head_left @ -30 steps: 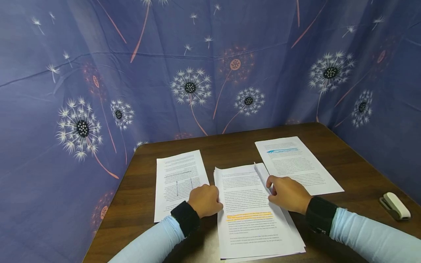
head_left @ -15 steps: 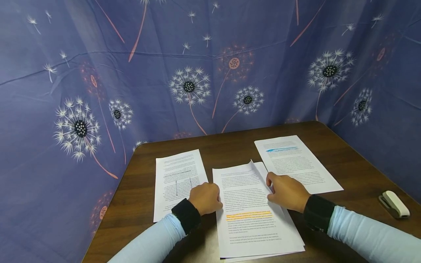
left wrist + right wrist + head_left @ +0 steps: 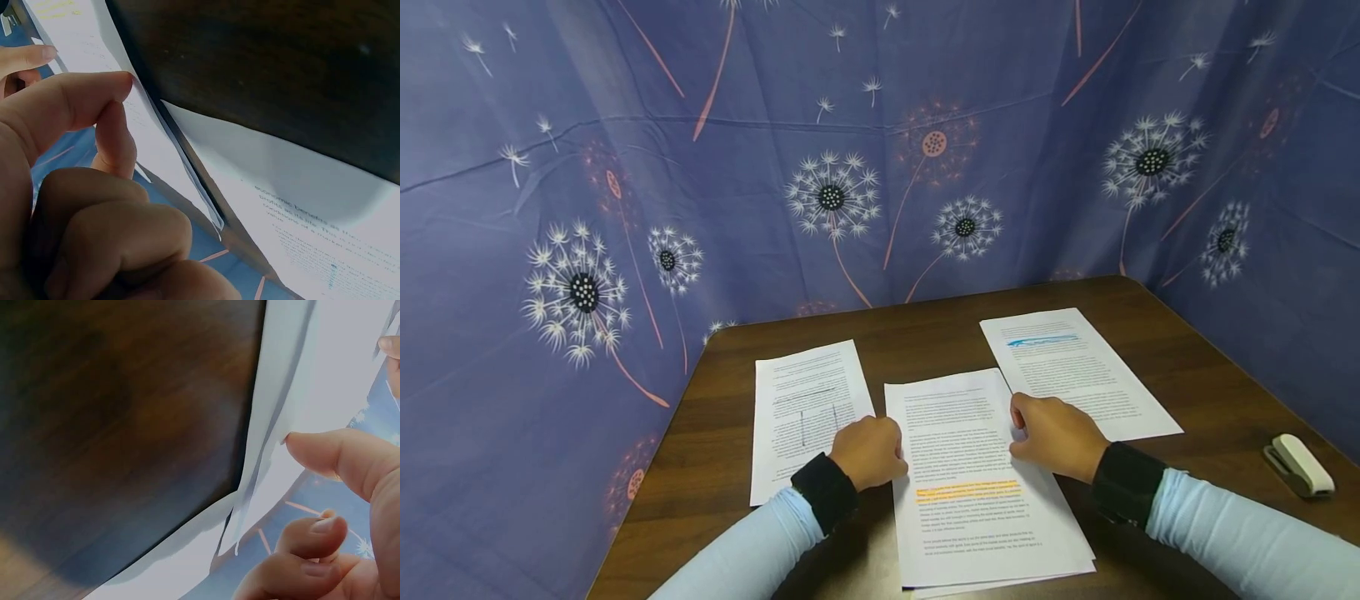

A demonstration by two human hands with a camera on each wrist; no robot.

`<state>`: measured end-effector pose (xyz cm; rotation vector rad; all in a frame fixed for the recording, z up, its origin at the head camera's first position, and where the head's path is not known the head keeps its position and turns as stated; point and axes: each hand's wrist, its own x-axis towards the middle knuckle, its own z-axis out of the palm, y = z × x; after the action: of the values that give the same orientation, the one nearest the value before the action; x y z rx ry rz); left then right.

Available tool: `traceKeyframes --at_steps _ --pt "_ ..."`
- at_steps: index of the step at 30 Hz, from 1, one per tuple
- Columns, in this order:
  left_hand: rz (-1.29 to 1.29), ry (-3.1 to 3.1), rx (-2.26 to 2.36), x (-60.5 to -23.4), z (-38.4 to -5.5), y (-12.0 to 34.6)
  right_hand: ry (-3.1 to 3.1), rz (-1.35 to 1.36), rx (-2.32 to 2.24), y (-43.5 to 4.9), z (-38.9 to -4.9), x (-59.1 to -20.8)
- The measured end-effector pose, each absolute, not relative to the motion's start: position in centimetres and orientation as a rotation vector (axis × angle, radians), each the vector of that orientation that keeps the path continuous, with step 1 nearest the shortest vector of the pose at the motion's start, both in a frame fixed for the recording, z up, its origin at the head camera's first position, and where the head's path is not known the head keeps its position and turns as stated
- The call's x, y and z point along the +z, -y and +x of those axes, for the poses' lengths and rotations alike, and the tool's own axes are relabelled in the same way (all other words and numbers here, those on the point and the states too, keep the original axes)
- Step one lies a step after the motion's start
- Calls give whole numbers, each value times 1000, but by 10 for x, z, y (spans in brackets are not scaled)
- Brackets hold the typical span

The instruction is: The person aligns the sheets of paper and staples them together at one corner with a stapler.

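Observation:
A stack of printed sheets point(image 3: 962, 533) lies at the front middle, its top page marked with an orange highlighted passage. My left hand point(image 3: 867, 452) pinches the stack's left edge; in the left wrist view its thumb point(image 3: 81, 94) meets the index finger there, the other fingers curled. At the right edge is my right hand point(image 3: 1060, 437), with a gap between thumb and index finger in the head view. In the right wrist view that thumb point(image 3: 319, 450) is right at the sheets' edge, apart from the loosely bent fingers point(image 3: 312, 534).
A page with blue pen lines point(image 3: 808, 383) lies to the left, close beside my left hand. Another page with a blue scribble point(image 3: 1060, 358) lies at the back right. A white stapler point(image 3: 1302, 465) stands near the right edge of the brown table point(image 3: 917, 333). A dandelion-patterned curtain point(image 3: 737, 192) hangs behind.
The top sheet's right edge, earlier curled up beside my right hand, now lies flat on the stack. Both hands have stayed nearly in place.

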<state>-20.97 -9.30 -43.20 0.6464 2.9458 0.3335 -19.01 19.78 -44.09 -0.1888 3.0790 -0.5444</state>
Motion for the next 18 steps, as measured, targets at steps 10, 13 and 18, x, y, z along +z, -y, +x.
traceKeyframes --at_steps 10,13,18 --pt "656 -2939 349 -433 -213 94 -3103 -230 -513 -201 -193 -441" --pt "635 -2917 365 -432 -214 94 -3102 -231 -528 -203 -191 -442" --pt "604 -2881 395 -431 -214 95 -3081 -206 -553 -206 -191 -443"
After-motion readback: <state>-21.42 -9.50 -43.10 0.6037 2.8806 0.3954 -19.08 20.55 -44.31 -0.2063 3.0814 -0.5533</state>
